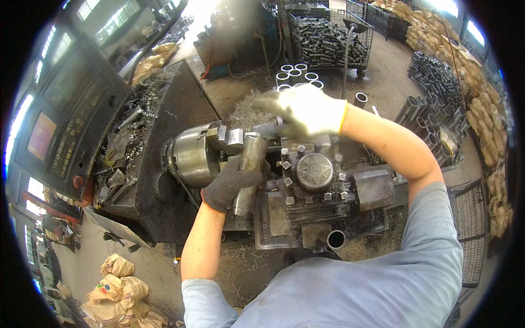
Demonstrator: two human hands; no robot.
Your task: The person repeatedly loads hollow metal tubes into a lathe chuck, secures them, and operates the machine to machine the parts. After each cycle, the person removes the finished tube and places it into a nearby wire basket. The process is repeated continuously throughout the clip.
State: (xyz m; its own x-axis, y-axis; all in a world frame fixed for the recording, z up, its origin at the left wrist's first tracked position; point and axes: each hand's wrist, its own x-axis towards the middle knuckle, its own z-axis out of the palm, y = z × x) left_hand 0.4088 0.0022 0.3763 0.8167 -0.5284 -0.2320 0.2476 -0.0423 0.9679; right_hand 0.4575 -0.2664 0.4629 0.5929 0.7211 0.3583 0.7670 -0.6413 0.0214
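Note:
My left hand [231,186], in a dark knit glove with an orange cuff, grips a metal tube [252,153] held at a slant. The tube is beside the jaws [235,138] of a lathe chuck [192,158], and no touch between them can be made out. My right hand [309,108], in a white glove, is over the far side of the lathe, blurred and overexposed. Below its fingers is a grey metal part [267,130]; whether the hand touches it cannot be told. Nearer my body stands the lathe's tool post [315,172], ringed with square-headed bolts.
Upright tubes [294,74] stand on the floor beyond the lathe, near a wire cage cart [332,41] full of metal parts. Metal chips and scraps [131,131] litter the headstock top. A control panel [61,135] rises at left. Filled sacks [119,291] lie lower left.

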